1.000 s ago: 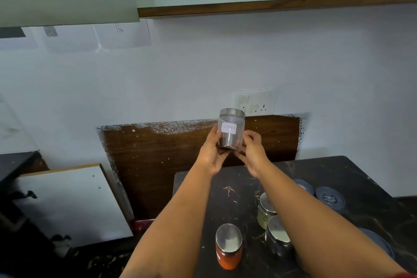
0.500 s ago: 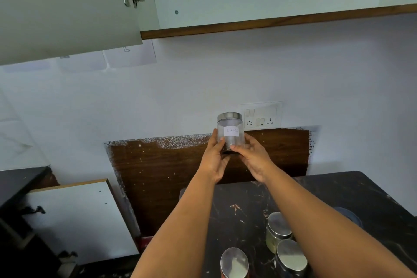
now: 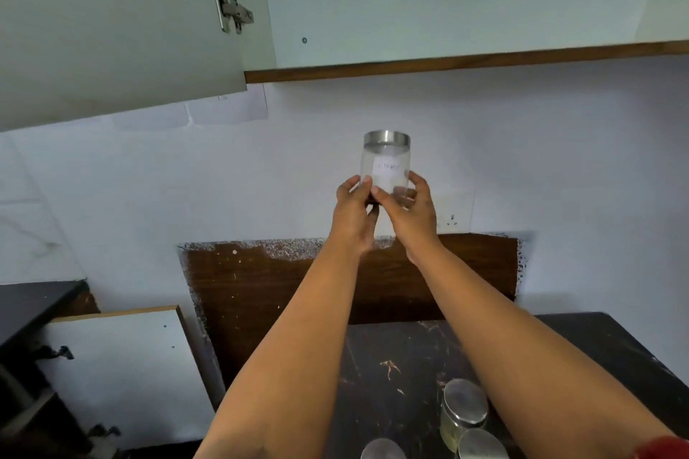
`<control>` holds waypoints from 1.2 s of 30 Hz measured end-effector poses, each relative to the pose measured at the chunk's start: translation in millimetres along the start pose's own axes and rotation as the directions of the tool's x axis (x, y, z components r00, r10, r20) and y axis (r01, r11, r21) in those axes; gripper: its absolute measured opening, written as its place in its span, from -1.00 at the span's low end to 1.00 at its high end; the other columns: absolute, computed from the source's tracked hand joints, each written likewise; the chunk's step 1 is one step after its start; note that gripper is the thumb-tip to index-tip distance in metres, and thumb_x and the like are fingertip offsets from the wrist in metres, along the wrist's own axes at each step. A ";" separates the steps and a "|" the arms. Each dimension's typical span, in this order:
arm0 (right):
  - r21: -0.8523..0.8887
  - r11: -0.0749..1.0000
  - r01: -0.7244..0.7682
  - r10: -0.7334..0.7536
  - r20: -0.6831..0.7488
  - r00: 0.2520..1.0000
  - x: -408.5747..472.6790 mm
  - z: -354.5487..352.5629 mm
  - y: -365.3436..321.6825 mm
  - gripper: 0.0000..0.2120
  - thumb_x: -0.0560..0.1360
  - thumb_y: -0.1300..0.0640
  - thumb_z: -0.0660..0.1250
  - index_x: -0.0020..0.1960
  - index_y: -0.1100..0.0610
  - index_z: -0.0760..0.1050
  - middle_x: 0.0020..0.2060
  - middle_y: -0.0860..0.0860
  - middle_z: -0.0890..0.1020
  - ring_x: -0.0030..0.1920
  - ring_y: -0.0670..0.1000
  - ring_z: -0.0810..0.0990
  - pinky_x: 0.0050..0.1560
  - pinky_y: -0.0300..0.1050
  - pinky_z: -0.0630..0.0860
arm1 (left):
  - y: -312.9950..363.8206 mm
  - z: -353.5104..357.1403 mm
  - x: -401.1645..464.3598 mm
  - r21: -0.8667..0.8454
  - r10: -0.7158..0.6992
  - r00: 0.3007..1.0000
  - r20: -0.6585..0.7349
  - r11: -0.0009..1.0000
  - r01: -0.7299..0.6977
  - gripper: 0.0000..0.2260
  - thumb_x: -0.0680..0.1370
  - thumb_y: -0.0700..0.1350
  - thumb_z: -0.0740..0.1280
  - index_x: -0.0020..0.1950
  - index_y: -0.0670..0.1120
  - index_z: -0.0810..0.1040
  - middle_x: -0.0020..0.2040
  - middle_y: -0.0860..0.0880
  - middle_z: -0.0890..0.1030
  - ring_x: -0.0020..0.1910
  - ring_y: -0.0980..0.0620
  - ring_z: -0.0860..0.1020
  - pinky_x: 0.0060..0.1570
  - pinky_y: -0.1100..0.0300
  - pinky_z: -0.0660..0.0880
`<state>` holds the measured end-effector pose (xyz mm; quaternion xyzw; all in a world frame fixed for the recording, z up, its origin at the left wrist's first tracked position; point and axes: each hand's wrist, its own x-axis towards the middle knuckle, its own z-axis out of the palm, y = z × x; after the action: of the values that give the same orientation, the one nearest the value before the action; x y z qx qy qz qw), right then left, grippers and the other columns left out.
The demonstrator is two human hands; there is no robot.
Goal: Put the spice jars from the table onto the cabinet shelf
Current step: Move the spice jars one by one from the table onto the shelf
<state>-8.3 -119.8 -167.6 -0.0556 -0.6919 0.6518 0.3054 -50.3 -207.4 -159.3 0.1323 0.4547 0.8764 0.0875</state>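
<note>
A clear glass spice jar [image 3: 386, 164] with a steel lid and a white label is held upright in front of the white wall, below the cabinet. My left hand [image 3: 354, 212] grips its lower left side and my right hand [image 3: 410, 212] grips its lower right side. Dark spice sits at its bottom, mostly hidden by my fingers. The open wall cabinet [image 3: 447, 4] is above, and its wooden shelf edge [image 3: 447, 61] runs across the upper part of the view. Three more steel-lidded jars [image 3: 464, 410] stand on the dark table [image 3: 391, 365] near the bottom edge.
The cabinet door [image 3: 112, 30] hangs open at the upper left, its metal hinge [image 3: 233, 7] showing. A wall socket [image 3: 453, 216] sits behind my right hand. A brown wooden panel [image 3: 261, 291] backs the table. A loose white board [image 3: 123, 373] leans at lower left.
Both hands have lifted the jar higher, toward the cabinet. The view has tilted up, so more of the cabinet shows and less of the table and its jars.
</note>
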 end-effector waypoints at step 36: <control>-0.784 0.572 0.243 0.070 0.341 0.937 233.8 167.3 -192.9 -0.25 0.53 -0.12 0.32 0.48 0.27 0.06 0.37 0.20 0.37 0.34 0.16 0.40 0.30 -0.03 0.33 | 174.6 -22.7 162.8 0.901 0.880 0.213 0.424 -0.384 -0.204 -0.72 0.58 -0.07 0.15 -0.24 -0.07 0.58 -0.35 0.04 0.53 -0.35 0.04 0.44 -0.19 0.14 0.34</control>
<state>-217.9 -181.8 100.9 -0.0439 -0.9565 0.2431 0.1552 -217.7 -280.2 -3.8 0.1313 0.7051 0.2293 -0.6581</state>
